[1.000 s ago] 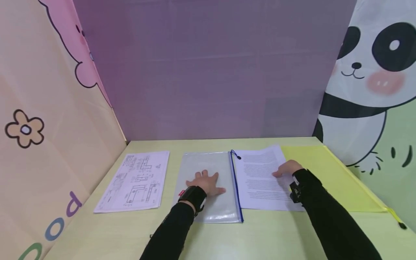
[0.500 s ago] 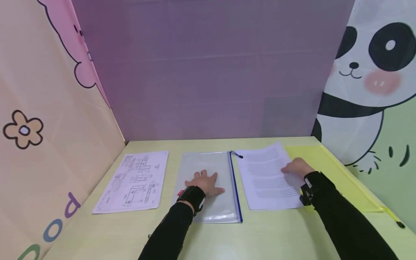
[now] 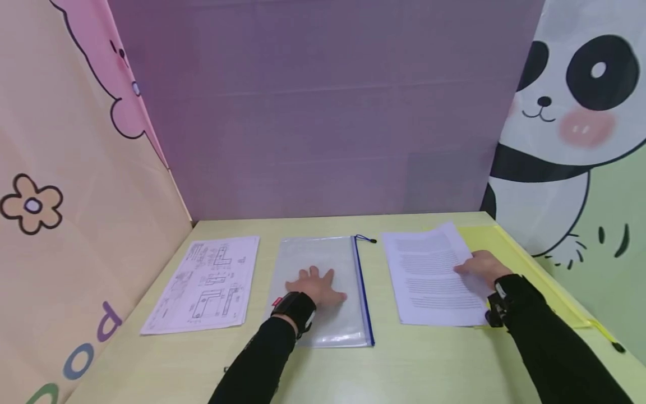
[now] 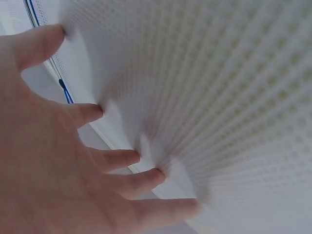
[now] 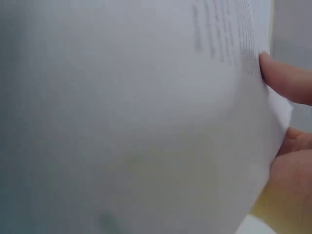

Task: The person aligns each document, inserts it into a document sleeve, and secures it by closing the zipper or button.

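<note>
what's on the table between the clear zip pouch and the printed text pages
Nothing: in the head view only bare yellow-green table separates the clear zip pouch from the printed text pages.

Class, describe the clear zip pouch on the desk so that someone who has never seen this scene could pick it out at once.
On the yellow-green desk three flat things lie in a row in front of the purple back wall. The clear zip pouch is the middle one, under the spread left hand. Unlike the drawing sheet and the text pages beside it, it is see-through plastic with a blue zip along its right edge.
</note>
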The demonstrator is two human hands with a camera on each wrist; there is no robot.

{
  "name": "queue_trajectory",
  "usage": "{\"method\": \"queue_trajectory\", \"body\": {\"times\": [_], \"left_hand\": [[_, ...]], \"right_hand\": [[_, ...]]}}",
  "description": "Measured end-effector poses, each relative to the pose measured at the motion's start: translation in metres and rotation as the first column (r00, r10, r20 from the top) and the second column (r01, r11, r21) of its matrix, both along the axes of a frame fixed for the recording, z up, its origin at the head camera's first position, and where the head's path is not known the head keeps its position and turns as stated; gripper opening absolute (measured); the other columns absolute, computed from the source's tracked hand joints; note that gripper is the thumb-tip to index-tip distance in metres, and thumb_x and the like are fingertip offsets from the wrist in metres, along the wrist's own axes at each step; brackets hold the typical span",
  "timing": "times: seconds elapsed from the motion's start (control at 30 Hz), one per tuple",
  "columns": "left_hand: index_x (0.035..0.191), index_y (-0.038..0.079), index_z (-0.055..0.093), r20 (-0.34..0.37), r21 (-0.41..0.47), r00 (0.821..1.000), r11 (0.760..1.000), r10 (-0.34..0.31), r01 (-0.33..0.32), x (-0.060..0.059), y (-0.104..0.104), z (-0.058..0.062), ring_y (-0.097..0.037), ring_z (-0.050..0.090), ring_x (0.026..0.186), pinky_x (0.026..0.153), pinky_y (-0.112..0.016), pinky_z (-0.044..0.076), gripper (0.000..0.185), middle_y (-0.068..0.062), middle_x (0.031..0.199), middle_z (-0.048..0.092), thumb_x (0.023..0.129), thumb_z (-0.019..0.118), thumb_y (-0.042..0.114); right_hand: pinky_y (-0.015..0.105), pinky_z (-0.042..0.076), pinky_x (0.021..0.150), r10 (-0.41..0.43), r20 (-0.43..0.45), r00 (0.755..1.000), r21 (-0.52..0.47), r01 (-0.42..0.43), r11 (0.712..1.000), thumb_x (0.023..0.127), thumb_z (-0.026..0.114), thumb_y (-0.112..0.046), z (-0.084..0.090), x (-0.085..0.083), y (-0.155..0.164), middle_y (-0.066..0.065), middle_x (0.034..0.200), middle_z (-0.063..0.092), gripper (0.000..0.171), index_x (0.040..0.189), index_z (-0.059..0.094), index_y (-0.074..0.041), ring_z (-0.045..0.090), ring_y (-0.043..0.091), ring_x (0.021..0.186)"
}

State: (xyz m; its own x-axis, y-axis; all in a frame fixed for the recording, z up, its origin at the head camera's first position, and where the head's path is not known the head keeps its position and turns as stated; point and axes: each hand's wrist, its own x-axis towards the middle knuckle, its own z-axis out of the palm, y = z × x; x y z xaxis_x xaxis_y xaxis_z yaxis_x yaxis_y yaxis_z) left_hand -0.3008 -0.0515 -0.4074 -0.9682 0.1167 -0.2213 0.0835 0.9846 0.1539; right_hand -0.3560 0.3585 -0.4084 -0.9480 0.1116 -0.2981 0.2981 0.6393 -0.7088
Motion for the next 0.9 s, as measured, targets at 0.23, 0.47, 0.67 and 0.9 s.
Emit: {"method": "queue_trajectory", "body": {"times": [0.23, 0.47, 0.67, 0.9], "left_hand": [[0.138, 0.011, 0.06, -0.134, -0.057, 0.989, 0.997, -0.065, 0.058, -0.005, 0.014, -0.001, -0.033, 0.052, 0.119, 0.1, -0.057, 0.045, 0.054, -0.016, 0.132, 0.056, 0.1, 0.056, 0.048], [0.101, 0.003, 0.074, -0.238, -0.099, 0.969, 0.994, -0.069, 0.046, -0.001, 0.045, 0.0, -0.026, 0.058, 0.089, 0.081, -0.039, 0.052, 0.061, -0.012, 0.094, 0.063, 0.096, 0.056, 0.061], [0.071, 0.008, 0.064, -0.195, -0.138, 0.981, 0.99, 0.009, -0.037, 0.007, 0.06, 0.005, -0.019, 0.054, 0.066, 0.059, -0.032, 0.05, 0.065, -0.003, 0.067, 0.057, 0.09, 0.056, 0.07], [0.078, 0.007, 0.066, -0.113, -0.156, 0.992, 0.985, 0.057, -0.075, 0.011, 0.069, 0.013, -0.022, 0.056, 0.064, 0.056, -0.038, 0.053, 0.053, -0.005, 0.07, 0.059, 0.092, 0.057, 0.057]], "right_hand": [[0.055, 0.033, 0.107, -0.047, 0.045, 0.998, -0.066, 0.05, 0.997, 0.091, 0.069, -0.017, 0.0, 0.003, 0.0, 0.038, 0.138, 0.038, 0.074, 0.14, 0.031, 0.024, 0.039, 0.044, 0.12], [0.06, 0.03, 0.11, -0.027, 0.036, 0.999, 0.029, 0.026, 0.999, 0.092, 0.066, -0.021, 0.004, 0.006, -0.001, 0.043, 0.141, 0.032, 0.081, 0.142, 0.023, 0.027, 0.037, 0.05, 0.123], [0.061, 0.028, 0.112, -0.058, 0.05, 0.997, 0.044, 0.056, 0.997, 0.093, 0.064, -0.019, 0.006, 0.006, -0.003, 0.042, 0.143, 0.03, 0.081, 0.144, 0.019, 0.025, 0.035, 0.05, 0.126], [0.061, 0.027, 0.113, -0.075, 0.061, 0.995, 0.086, 0.07, 0.994, 0.094, 0.063, -0.021, 0.01, 0.007, -0.006, 0.045, 0.145, 0.024, 0.085, 0.146, 0.015, 0.026, 0.032, 0.052, 0.129]]}}
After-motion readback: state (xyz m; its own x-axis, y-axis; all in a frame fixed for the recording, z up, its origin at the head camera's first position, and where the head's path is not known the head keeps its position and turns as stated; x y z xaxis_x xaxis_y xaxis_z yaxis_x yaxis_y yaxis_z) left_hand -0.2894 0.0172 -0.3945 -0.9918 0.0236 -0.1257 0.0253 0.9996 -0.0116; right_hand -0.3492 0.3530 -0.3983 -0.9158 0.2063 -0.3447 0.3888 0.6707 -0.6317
